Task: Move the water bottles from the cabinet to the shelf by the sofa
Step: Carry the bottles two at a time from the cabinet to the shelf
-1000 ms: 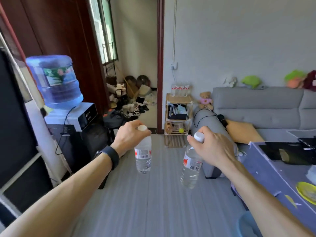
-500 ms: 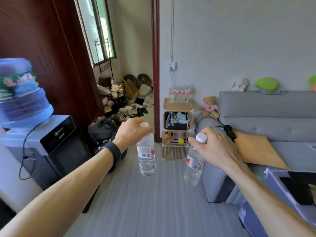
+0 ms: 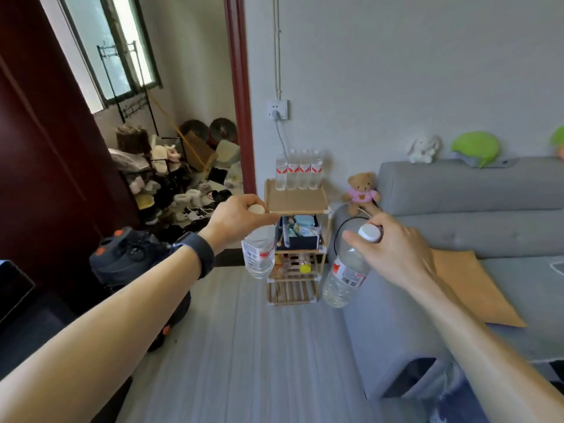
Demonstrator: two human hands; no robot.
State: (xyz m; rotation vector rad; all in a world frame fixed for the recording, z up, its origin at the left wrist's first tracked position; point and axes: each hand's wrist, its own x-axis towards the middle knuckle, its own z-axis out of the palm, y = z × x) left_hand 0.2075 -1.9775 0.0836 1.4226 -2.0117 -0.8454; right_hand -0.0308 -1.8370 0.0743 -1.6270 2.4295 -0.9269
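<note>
My left hand (image 3: 236,219) grips a clear water bottle (image 3: 258,254) by its white cap, and the bottle hangs upright below my fingers. In my right hand (image 3: 393,248) a second water bottle (image 3: 343,277) is held by the neck and tilts down to the left. Ahead stands the small wooden shelf (image 3: 297,203) beside the grey sofa (image 3: 476,215). Several bottles (image 3: 298,174) stand in a row at the back of its top board. Both held bottles are in the air in front of the shelf, short of it.
A teddy bear (image 3: 361,192) sits on the sofa arm next to the shelf. A tan cushion (image 3: 467,285) lies on the sofa seat. A dark vacuum-like appliance (image 3: 131,257) stands on the floor at left. Shoes and clutter (image 3: 180,190) fill the doorway beyond. Grey floor (image 3: 259,346) stretches toward the shelf.
The shelf and sofa have grown larger and nearer in view. The water dispenser has slid out of view at left. Both hands still carry their bottles.
</note>
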